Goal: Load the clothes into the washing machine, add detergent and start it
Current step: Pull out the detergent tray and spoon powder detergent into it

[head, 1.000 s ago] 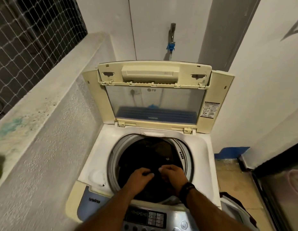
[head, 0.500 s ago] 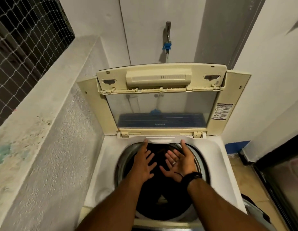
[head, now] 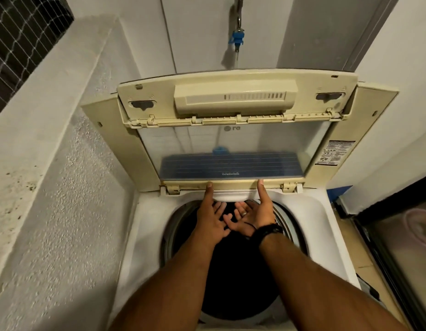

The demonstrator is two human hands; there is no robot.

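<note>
hands [head: 233, 218] now reaching lid [head: 231, 185] edge

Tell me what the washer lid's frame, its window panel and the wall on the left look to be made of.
Lid frame: moulded plastic, yellowed cream, matte, with clips and vent slots. Window panel: clear glass or plastic; it reflects the wall and shows blue behind. Left wall: rough, grainy plaster or cement, painted white, with dark specks.

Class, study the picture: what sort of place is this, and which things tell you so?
Probably a home laundry corner or utility balcony: a top-loading washing machine with its lid up, a wall tap above it, and netted window.
</note>
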